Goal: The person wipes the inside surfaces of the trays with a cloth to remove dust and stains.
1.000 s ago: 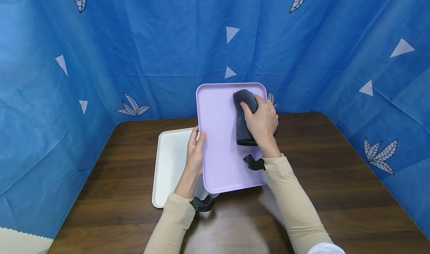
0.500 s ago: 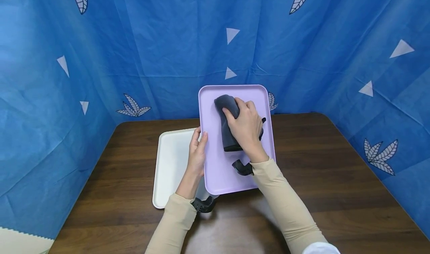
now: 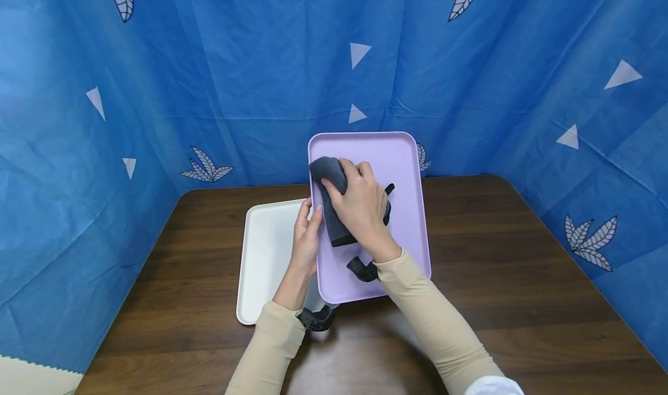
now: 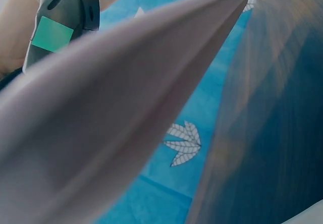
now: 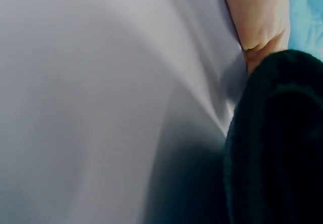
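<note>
A lilac tray (image 3: 388,151) is held up at a tilt above the table. My left hand (image 3: 304,241) grips its left edge, the thumb over the rim on the inner face. A folded dark grey cloth (image 3: 334,218) lies against the tray's inside near the left rim. My right hand (image 3: 360,200) holds this cloth, with the thumb on its near side. In the left wrist view the lilac tray (image 4: 126,88) appears blurred and nearly edge-on. The right wrist view has the cloth (image 5: 239,148) dark and close, beside the left hand (image 5: 260,12).
A white tray (image 3: 263,256) lies on the brown wooden table (image 3: 501,279), partly hidden behind the left hand and lilac tray. Blue patterned curtains (image 3: 250,82) hang along the back and both sides. A black strap device (image 3: 315,318) sits on the left wrist.
My right hand has slid the cloth leftward and slightly down across the lilac tray, from its right side to the left rim. The left hand and tray have shifted only slightly.
</note>
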`<state>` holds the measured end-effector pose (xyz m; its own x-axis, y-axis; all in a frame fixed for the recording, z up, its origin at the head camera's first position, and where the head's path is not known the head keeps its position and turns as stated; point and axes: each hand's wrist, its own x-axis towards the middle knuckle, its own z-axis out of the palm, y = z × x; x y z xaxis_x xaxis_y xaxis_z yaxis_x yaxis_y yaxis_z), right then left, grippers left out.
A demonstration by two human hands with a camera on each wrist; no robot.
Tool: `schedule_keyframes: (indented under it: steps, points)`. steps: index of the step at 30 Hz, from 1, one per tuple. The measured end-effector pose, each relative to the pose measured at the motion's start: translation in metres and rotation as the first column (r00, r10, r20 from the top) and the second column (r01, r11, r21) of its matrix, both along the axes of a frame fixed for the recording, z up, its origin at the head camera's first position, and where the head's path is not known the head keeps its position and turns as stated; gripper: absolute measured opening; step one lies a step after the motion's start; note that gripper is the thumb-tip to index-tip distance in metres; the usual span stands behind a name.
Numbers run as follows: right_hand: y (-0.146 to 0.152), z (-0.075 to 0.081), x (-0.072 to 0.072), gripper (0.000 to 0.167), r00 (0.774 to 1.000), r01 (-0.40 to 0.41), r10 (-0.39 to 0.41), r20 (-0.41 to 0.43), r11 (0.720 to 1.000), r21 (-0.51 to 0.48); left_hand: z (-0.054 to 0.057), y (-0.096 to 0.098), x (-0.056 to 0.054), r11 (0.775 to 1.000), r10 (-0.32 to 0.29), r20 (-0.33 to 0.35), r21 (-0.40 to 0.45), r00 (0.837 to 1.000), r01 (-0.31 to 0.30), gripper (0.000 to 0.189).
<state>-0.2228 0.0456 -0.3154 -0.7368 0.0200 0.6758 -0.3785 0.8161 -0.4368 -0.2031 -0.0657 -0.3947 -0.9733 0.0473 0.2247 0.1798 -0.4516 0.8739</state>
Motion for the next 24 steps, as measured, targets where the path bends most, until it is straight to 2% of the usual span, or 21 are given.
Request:
schedule_keyframes:
  steps: [5, 16, 24]
  points:
    - [-0.001, 0.000, 0.000, 0.047, 1.000, 0.003, -0.003, -0.016, 1.000, -0.001, 0.000, 0.000, 0.000, 1.000, 0.005, -0.005, 0.005, 1.000, -0.005, 0.028]
    - [0.011, 0.000, -0.002, 0.048, 0.999, 0.046, -0.046, 0.019, 0.999, -0.016, 0.001, 0.000, 0.001, 1.000, -0.015, -0.003, -0.005, 1.000, 0.015, 0.032]
    - [0.027, -0.002, -0.006, 0.049, 0.996, 0.077, -0.075, 0.044, 0.996, -0.043, 0.001, -0.001, 0.001, 0.999, 0.012, 0.011, -0.046, 1.000, -0.011, 0.036]
